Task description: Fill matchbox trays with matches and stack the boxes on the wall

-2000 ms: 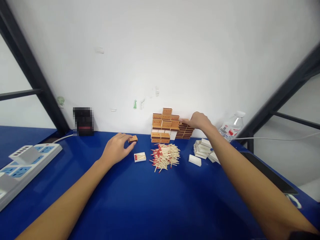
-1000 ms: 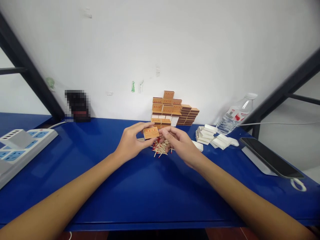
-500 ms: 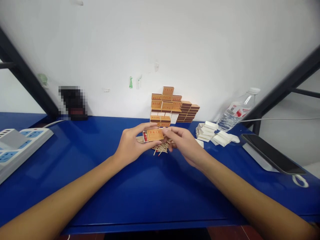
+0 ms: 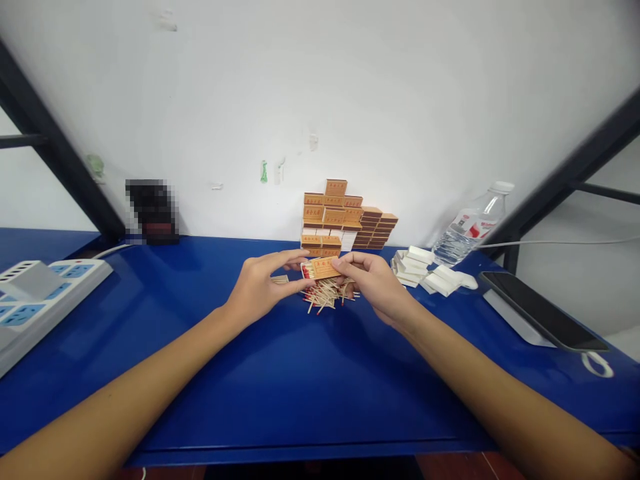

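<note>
A matchbox (image 4: 326, 268) with an orange printed sleeve is held between both hands above the table. Its tray sticks out partway at the left end, showing red-headed matches. My left hand (image 4: 257, 283) pinches that end, thumb below and fingers above. The right end is gripped by my right hand (image 4: 377, 283), thumb on the sleeve's face. Beneath them lies a loose pile of matches (image 4: 323, 301). A small pale tray, partly hidden, rests behind my left thumb.
Stacked matchboxes (image 4: 333, 217) stand against the wall. White empty trays (image 4: 443, 279) lie to the right, near a plastic bottle (image 4: 467, 227) and a propped phone (image 4: 543, 310). A power strip (image 4: 55, 287) is on the left of the blue table (image 4: 240, 393).
The matchbox has shifted slightly right, and my left fingers now sit nearer its tray end. My right hand has moved a little rightward with it, uncovering more of the match pile.
</note>
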The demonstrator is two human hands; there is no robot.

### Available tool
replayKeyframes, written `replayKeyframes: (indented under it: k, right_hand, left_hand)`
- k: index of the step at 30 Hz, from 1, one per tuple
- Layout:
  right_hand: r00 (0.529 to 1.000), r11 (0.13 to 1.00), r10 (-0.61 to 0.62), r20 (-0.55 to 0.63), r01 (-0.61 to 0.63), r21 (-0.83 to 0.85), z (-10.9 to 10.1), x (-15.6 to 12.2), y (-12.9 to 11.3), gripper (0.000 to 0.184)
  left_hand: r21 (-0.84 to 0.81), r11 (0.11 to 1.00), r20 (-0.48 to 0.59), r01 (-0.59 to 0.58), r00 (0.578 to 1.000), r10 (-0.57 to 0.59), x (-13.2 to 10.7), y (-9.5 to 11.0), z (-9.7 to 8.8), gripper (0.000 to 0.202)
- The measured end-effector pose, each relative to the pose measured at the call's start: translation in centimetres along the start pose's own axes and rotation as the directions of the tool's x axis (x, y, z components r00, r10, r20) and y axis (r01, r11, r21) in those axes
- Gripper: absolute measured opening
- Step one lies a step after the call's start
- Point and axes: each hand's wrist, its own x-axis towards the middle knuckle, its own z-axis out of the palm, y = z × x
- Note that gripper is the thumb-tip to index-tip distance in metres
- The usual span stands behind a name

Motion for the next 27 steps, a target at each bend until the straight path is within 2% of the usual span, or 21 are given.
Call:
replayKeyframes:
  k: [3, 7, 9, 11, 16, 19, 21, 23, 25, 27]
  right_hand:
    - [0.999, 1.000, -0.006, -0.046, 0.005, -0.029, -1.1, 0.7, -0.1, 0.037]
    - [0.983, 0.997, -0.033, -0.180, 0.019, -0.079, -3.4, 2.1, -0.4, 0.044]
    - [0.979, 0.995, -0.042, -0.200, 0.024, -0.093, -3.9, 2.4, -0.5, 0.046]
    - [0.985, 0.994, -0.039, -0.169, 0.021, -0.106, -3.5, 2.1, -0.7, 0.046]
    - [0.999, 0.993, -0.048, 0.017, 0.050, -0.106, -0.8, 0.4, -1.1, 0.043]
    - [0.998, 0.994, -0.062, 0.032, 0.065, -0.092, -0.7, 0.2, -1.1, 0.044]
    - [0.998, 0.992, -0.061, 0.006, 0.061, -0.106, -1.8, 0.8, -1.0, 0.046]
    - [0.993, 0.975, -0.072, -0.092, 0.050, -0.218, -3.9, 1.9, -1.1, 0.049]
    - [0.951, 0.886, -0.129, -0.280, -0.016, -0.463, -6.8, 3.5, -1.7, 0.050]
    - [0.903, 0.829, -0.175, -0.393, -0.081, -0.554, -10.1, 5.5, -2.6, 0.048]
  left_hand:
    - [0.033, 0.999, -0.020, -0.003, 1.000, 0.003, 0.1, -0.3, -0.4, 0.046]
    - [0.101, 0.995, -0.058, -0.007, 0.998, 0.013, 0.4, -1.2, -1.2, 0.042]
    - [0.115, 0.993, -0.069, 0.007, 0.998, 0.001, 0.5, -1.4, -1.5, 0.041]
    - [0.107, 0.994, -0.070, 0.007, 0.998, 0.000, 0.5, -1.4, -1.7, 0.040]
    - [0.076, 0.997, -0.052, -0.012, 0.999, 0.016, 0.3, -0.7, -1.4, 0.038]
    - [0.067, 0.998, -0.054, 0.001, 0.999, 0.002, 0.3, -0.5, -1.3, 0.038]
    - [0.076, 0.997, -0.061, 0.000, 0.998, 0.004, 0.4, -0.8, -1.4, 0.040]
    - [0.104, 0.994, -0.061, 0.009, 0.998, -0.003, 0.4, -1.4, -1.6, 0.039]
    - [0.143, 0.989, -0.044, 0.039, 0.998, -0.033, 0.5, -2.4, -2.0, 0.037]
    - [0.182, 0.980, -0.021, 0.084, 0.996, -0.082, 0.5, -3.7, -2.6, 0.036]
